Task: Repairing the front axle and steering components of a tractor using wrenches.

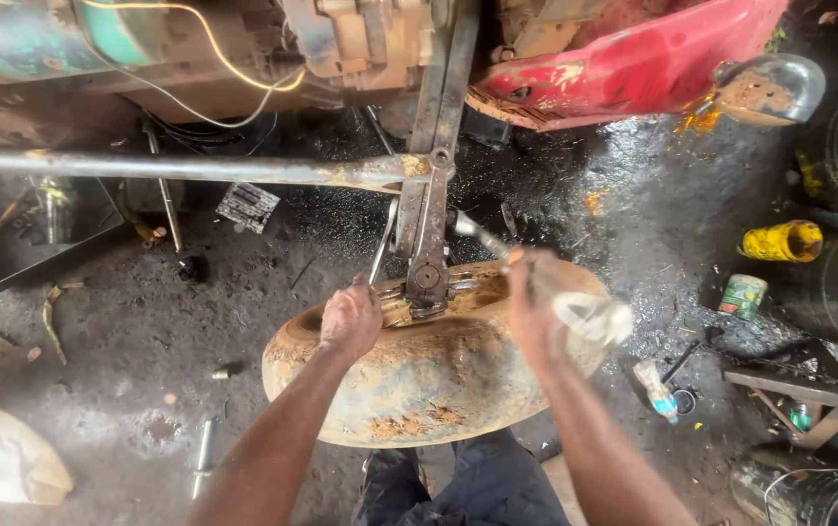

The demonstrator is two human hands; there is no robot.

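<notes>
the machine fills the top of the view, rusty and oily, with a red panel to its right and a long steel bar running across from the left. the floor is black with oil and wet in patches, so footing and grip are the first things to mind.

below the bar lies the wheel, flat and mud-caked, just in front of the person's knees. a linkage comes down from the machine to the hub at the wheel's far rim — that is where the work is.

the left hand rests on the wheel's rim beside the hub, fingers curled over it and around the lower end of a thin rod. the right hand is closed around a tool whose metal tip points at the hub; the hand is blurred, so what exactly the handle is i cannot tell.

to do this well, i judge the left hand should press the wheel steady while the right keeps the tool square on the fitting — a slip on oily metal would send knuckles into the linkage. short, firm strokes suit better than long ones.

a yellow can and a small tin stand well off to the right.
</notes>
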